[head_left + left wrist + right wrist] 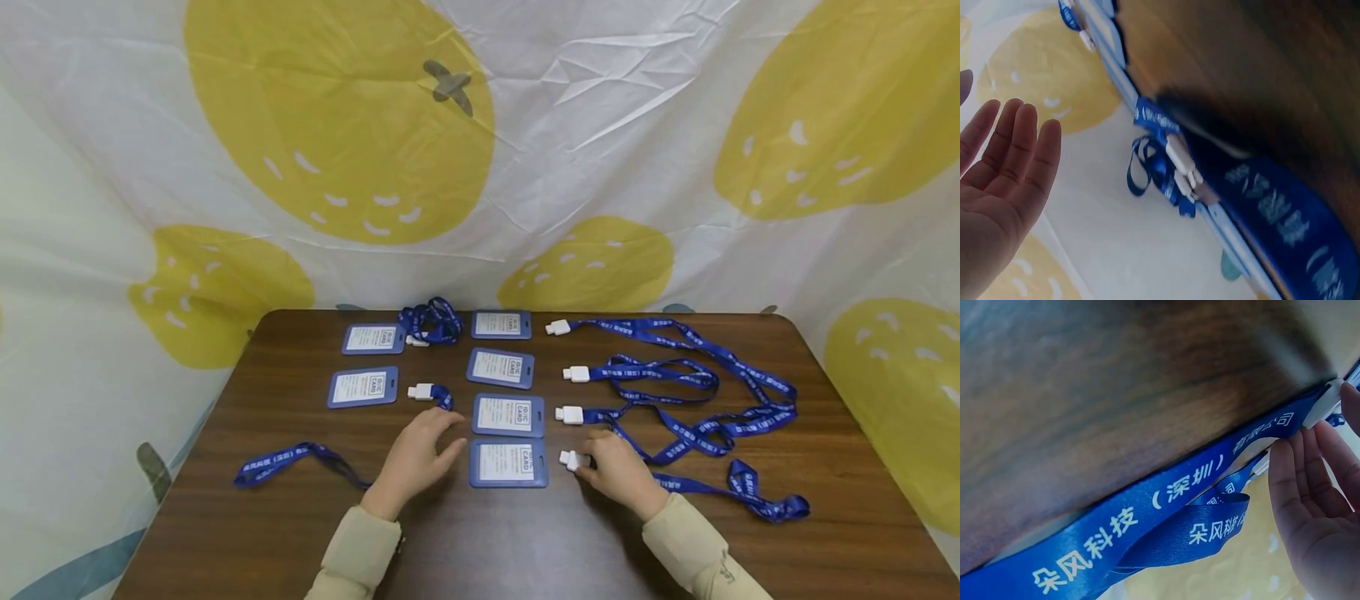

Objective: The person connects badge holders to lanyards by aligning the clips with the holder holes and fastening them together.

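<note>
My right hand (618, 471) pinches the white clip (570, 460) of the nearest lanyard (697, 486) on the right side of the table. The same white clip (1325, 405) shows at the fingertips in the right wrist view, with the blue printed strap running away from it. My left hand (416, 458) holds nothing, its fingers loosely extended over another blue lanyard (281, 461) and partly hiding it. That lanyard's white clip (422, 392) lies beyond the fingers. Between my hands lies the nearest blue card holder (508, 463), with several more in a column behind it.
Two card holders, one at back left (373, 339) and one in front (363, 387), lie on the brown table (247, 550). A bundled lanyard (432, 321) sits at the back. Several lanyards (667, 372) stretch across the right. A fruit-patterned cloth (525, 167) hangs behind.
</note>
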{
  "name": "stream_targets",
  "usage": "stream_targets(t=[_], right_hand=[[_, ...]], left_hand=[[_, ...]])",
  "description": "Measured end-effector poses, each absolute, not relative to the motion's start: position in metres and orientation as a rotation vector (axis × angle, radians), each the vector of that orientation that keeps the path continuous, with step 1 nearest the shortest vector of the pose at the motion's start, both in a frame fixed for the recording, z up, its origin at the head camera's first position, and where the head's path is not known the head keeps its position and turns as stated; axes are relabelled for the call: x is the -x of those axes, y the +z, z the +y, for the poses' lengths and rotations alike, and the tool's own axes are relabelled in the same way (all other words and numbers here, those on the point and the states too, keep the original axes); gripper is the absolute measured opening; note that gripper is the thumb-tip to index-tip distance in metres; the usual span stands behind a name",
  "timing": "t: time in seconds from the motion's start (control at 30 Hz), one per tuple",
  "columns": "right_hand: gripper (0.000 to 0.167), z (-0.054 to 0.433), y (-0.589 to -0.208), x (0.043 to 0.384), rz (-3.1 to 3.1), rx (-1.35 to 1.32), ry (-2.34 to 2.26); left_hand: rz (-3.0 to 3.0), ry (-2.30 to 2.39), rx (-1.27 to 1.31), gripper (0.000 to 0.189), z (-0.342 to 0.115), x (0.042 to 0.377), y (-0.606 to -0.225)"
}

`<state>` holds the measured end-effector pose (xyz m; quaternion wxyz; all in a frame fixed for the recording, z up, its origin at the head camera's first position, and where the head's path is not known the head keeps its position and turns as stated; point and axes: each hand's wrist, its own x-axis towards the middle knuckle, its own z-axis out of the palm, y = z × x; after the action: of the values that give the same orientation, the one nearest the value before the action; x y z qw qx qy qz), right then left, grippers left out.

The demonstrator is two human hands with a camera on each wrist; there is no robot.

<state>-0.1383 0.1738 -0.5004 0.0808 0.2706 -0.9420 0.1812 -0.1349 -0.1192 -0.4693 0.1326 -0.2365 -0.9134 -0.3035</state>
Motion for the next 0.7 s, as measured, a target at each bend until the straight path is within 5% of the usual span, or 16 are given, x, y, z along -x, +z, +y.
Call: stream_targets(t=[0.7], right_hand=[[0.017, 0.173, -0.5, 0.138, -2.877, -0.773, 0.545]], left_hand=[[-2.765, -0.722, 0.867, 0.023, -0.1, 0.141, -0.478]])
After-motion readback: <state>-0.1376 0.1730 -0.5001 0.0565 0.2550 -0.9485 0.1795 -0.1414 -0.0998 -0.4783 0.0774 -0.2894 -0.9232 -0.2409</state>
